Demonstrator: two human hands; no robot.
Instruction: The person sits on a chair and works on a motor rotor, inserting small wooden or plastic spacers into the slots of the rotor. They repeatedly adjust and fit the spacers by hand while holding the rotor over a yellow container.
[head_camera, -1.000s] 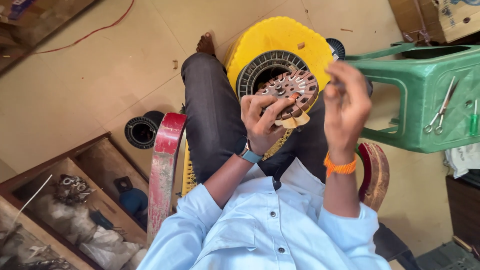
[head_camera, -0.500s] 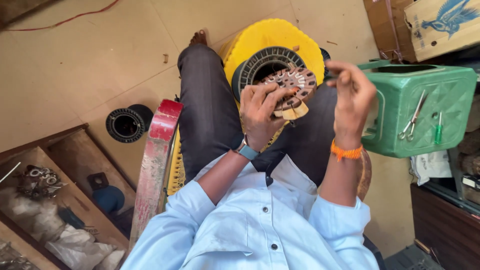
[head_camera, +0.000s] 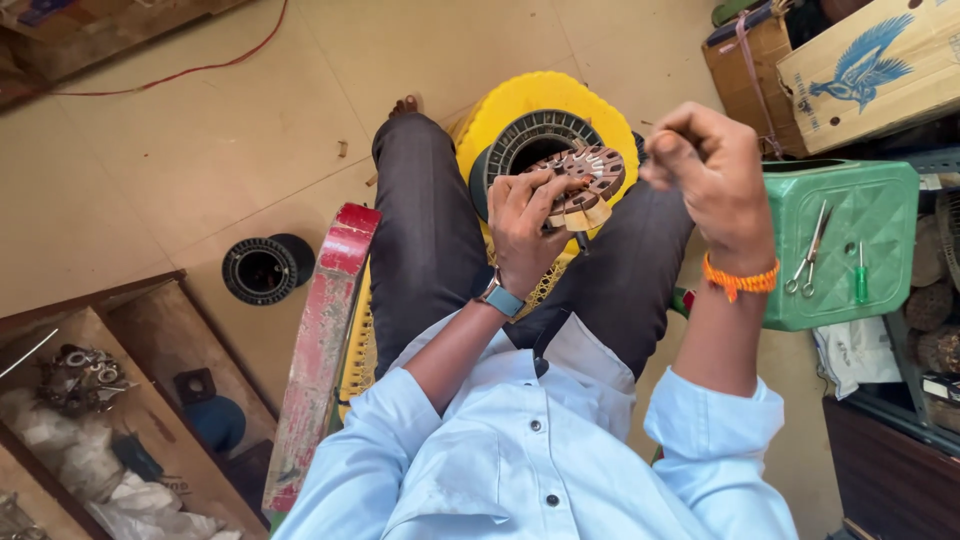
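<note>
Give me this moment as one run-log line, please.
left hand: grips slotted round motor core | right hand: raised, pinched shut, contents unclear | behind: yellow spool

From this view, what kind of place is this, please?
Probably a small motor-repair workshop. The left hand holds a wound stator, scissors and a screwdriver lie on a green stool, and an empty black spool sits on the floor.

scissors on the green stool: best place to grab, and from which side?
Grip the scissors at the handle loops, the lower end near the stool's front edge, coming from above. They lie flat on the green stool with blades pointing up and away, so the loops are the blunt end and nearest the right hand. A green-handled screwdriver lies alongside on the right, so approach from their left.
</note>
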